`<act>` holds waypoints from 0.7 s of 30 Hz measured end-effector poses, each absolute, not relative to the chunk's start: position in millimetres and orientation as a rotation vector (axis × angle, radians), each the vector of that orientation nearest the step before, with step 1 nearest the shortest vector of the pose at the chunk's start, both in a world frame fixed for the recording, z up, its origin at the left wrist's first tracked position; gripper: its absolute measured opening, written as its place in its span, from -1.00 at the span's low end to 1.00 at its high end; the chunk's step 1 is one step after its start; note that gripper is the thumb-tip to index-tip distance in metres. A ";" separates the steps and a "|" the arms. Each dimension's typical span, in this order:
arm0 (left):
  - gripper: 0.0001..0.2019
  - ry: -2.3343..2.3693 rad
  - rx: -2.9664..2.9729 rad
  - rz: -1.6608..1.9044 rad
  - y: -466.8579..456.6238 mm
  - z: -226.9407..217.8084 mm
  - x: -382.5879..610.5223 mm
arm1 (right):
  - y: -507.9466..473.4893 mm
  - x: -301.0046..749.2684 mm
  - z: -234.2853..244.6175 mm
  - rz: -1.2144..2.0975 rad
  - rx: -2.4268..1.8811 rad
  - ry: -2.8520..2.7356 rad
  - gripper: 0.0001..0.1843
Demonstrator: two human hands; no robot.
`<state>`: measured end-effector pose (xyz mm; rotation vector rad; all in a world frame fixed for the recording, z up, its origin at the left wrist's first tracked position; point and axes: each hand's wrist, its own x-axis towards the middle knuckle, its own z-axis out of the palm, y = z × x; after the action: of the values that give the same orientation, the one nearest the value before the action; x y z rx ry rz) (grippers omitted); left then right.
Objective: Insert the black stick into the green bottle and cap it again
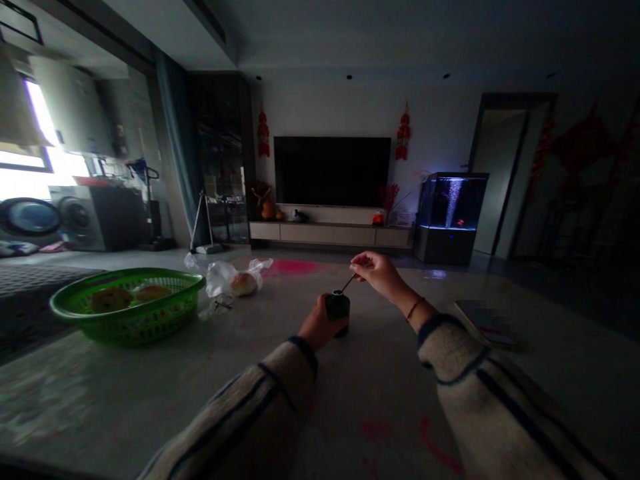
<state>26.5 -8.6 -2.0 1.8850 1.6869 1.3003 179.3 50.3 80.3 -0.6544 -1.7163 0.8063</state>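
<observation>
My left hand [320, 324] is wrapped round a small dark green bottle [339, 307] that stands on the table. The bottle's pale round mouth faces up. In a pinch of thumb and fingers, my right hand [376, 272] grips a thin dark stick [349, 283] just above and to the right of the bottle. The stick slants down to the left, its lower end at the bottle's mouth. Whether the tip sits inside the mouth is too small and dark to tell. A red cord circles my right wrist.
On the table [240, 387], a green plastic basket [135, 327] with round food items stands left. Beside it are a clear plastic bag [220, 277], a bread-like bun [243, 283] and a pair of glasses [223, 303]. A flat notebook-like item [480, 320] lies right.
</observation>
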 end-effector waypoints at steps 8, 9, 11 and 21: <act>-0.40 1.629 1.901 1.332 -7.0 -4.8 24.2 | 47.8 179.4 80.2 0.846 -0.674 -1.769 -0.81; -0.40 1.633 1.895 1.338 -6.2 -5.5 24.1 | 47.8 179.8 79.5 0.862 -0.680 -1.783 -0.81; -0.39 1.646 1.874 1.356 -4.2 -7.0 23.8 | 47.9 180.9 77.9 0.884 -0.698 -1.816 -0.82; -0.38 1.659 1.868 1.332 -4.1 -5.9 24.8 | 49.5 189.6 75.9 0.881 -0.711 -1.896 -0.89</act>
<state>24.8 -4.1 -5.9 1.8684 1.6594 1.3318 189.6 49.5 75.9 -0.7111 -1.8962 0.8811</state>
